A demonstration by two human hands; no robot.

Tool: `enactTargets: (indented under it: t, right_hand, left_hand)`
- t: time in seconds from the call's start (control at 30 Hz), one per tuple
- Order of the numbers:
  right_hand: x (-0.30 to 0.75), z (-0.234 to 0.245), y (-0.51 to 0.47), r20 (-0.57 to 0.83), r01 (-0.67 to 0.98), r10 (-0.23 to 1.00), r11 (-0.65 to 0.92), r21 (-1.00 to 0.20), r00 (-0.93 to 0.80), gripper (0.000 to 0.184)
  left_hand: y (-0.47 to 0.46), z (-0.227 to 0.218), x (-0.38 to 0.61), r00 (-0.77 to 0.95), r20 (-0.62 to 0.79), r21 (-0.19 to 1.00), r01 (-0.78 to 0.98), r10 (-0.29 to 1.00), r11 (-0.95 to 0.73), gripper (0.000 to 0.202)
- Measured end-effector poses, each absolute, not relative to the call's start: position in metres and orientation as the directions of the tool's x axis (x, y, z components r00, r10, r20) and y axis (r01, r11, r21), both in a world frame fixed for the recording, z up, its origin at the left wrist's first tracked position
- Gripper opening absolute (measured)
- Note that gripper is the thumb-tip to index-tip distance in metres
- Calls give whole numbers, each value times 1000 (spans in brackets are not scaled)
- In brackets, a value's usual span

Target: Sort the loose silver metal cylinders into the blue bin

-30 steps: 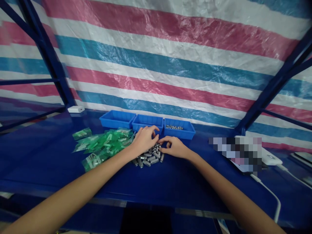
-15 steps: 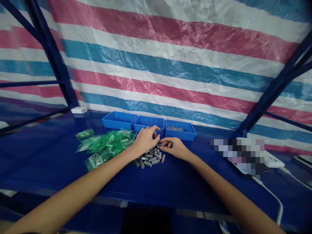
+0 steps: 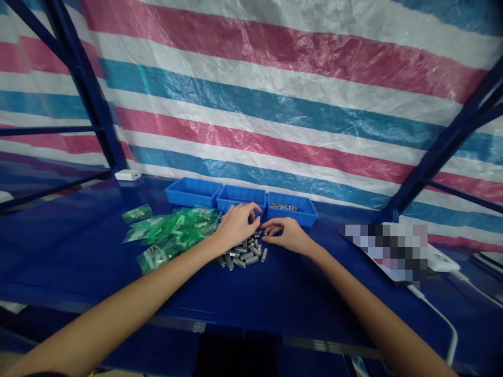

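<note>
My left hand (image 3: 238, 226) hovers over the near side of the middle blue bin, above a pile of short metal cylinders (image 3: 248, 257). Its thumb and index finger are apart with nothing visible between them; the other fingers are hidden behind the hand. To its right, my right hand (image 3: 290, 235) is at the pile's right edge, fingers curled toward the thumb. A tiny silvery bit shows by those fingertips, too small to name. Smaller metal pieces lie among the cylinders. Green-tinted plastic bags (image 3: 176, 230) with metal parts inside are heaped left of the pile.
Behind the pile stand a left bin (image 3: 194, 200), a middle bin (image 3: 231, 203) and a right bin (image 3: 296, 215) holding small metal parts. A white box (image 3: 128, 175) is at the back left. A phone (image 3: 377, 262), a white device (image 3: 442, 259) and a cable (image 3: 451, 327) lie right.
My right hand has shifted slightly right, away from my left hand, widening the gap between them. My left hand stays almost in place. The camera view has moved a little.
</note>
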State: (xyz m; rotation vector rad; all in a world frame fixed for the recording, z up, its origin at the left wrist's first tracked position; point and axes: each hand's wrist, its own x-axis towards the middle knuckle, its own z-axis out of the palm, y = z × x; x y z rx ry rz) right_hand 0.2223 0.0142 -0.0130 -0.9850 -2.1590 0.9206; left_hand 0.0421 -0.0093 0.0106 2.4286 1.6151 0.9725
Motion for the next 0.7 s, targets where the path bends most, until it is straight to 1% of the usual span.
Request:
enactTargets:
  t: [0.17,0.3,0.4,0.5,0.63,0.7]
  right_hand:
    - [217,-12,9,278,421,835,493,-762,-475,29]
    - [214,-13,9,238,389,876,411,-824,-420,30]
    - [213,-15,13,197,276,902,316,-908,-384,34]
    - [211,-12,15,177,148,931,234,-961,-320,34]
    - [209,0,11,96,6,967,100,-995,-236,31]
    - [209,6,8,63,-58,976,52,-997,-211,34]
  left_hand:
    - [-10,12,42,291,451,383,791,844,-477,20]
    - [-8,13,40,327,437,378,778,838,-501,21]
    - [-6,14,40,362,429,355,776,828,-522,23]
    - [-4,16,40,379,442,340,768,813,-542,26]
    - [-3,19,39,359,471,316,785,806,-533,28]
    - [-3,20,38,369,483,289,789,794,-542,28]
